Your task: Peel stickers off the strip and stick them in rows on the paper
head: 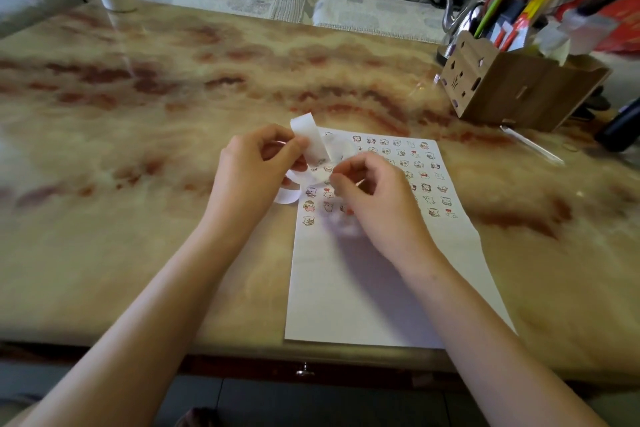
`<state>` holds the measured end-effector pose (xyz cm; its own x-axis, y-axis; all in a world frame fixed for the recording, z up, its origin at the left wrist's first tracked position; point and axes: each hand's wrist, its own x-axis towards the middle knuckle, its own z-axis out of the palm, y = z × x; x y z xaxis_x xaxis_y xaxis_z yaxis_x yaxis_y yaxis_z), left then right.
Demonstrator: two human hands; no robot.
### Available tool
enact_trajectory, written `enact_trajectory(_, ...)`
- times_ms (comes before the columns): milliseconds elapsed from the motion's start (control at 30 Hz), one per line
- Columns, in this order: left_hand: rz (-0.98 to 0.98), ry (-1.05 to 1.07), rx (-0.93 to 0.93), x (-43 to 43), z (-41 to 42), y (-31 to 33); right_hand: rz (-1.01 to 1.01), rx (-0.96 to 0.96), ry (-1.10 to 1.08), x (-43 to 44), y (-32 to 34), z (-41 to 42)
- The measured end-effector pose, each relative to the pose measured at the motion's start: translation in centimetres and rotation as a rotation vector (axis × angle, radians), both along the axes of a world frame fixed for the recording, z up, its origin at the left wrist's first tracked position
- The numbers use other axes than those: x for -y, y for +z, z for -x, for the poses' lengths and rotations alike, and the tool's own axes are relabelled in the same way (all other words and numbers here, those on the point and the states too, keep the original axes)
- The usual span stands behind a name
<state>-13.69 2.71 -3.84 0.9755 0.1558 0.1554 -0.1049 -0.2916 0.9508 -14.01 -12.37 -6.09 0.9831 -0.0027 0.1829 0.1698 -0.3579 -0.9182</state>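
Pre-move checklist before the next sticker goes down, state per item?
1. Strip secured: left hand pinches the strip over the paper's far left corner. ok.
2. Sticker peeled free: right hand has its fingers pinched at the strip's lower part, but what they hold is too small to see. cannot tell.
3. Room on the paper: near half is bare. ok.
4. Next slot in the lowest row: right hand covers the row's middle. cannot tell.
5. Paper flat on the table: ok.
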Motion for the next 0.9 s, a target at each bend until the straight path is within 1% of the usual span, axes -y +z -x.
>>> enact_trajectory(100,0.017,-0.004,0.011,0.06,0.06,0.08,0.03,0.196,-0.024,0.1,0.89,0.1)
enact_trajectory(200,0.063,-0.004,0.039,0.11,0.08,0.21,0.148,0.322,-0.028,0.07,0.86,-0.14)
enact_trajectory(267,0.066,0.005,0.06,0.11,0.09,0.26,0.181,0.378,-0.033,0.02,0.68,-0.3)
enact_trajectory(367,0.077,-0.007,0.079,0.11,0.03,0.3,0.152,0.389,-0.012,0.05,0.59,-0.43)
enact_trajectory(567,0.096,-0.033,0.079,0.12,-0.21,0.18,0.062,0.335,0.057,0.05,0.87,-0.38)
enact_trajectory(733,0.137,-0.07,0.018,0.38,-0.07,0.38,-0.01,0.334,0.047,-0.01,0.83,-0.46)
enact_trajectory(900,0.069,-0.13,0.006,0.33,0.06,0.07,0.007,0.37,0.023,0.2,0.7,-0.53)
